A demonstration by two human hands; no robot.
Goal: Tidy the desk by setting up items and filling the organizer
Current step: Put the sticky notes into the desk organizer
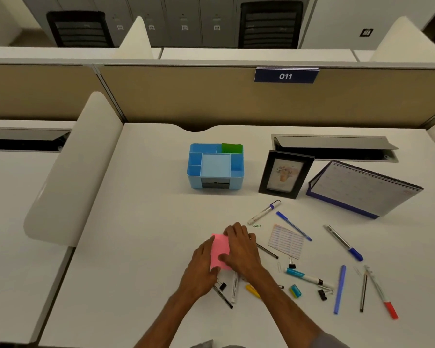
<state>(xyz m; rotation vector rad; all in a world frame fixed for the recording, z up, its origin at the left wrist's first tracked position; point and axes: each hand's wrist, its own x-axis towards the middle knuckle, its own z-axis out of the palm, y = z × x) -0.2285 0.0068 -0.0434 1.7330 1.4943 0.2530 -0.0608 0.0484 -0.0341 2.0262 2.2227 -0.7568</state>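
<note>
A pink sticky-note pad (220,249) is held between both hands just above the desk. My left hand (202,268) grips its left edge and my right hand (241,248) covers its right side. The blue desk organizer (215,166) stands farther back, with a green pad (232,148) in its rear right compartment. Several pens and markers lie scattered to the right: a white marker (264,212), a blue pen (293,226), a blue-capped pen (343,242) and a red-capped pen (381,292). A lined label card (286,241) lies beside my right hand.
A black photo frame (285,174) and a spiral desk calendar (364,188) stand at the back right, in front of an open cable tray (334,146). Binder clips (322,294), paper clips, a teal sharpener (295,290) and a yellow item (252,290) lie near the front. A white divider (68,177) bounds the left.
</note>
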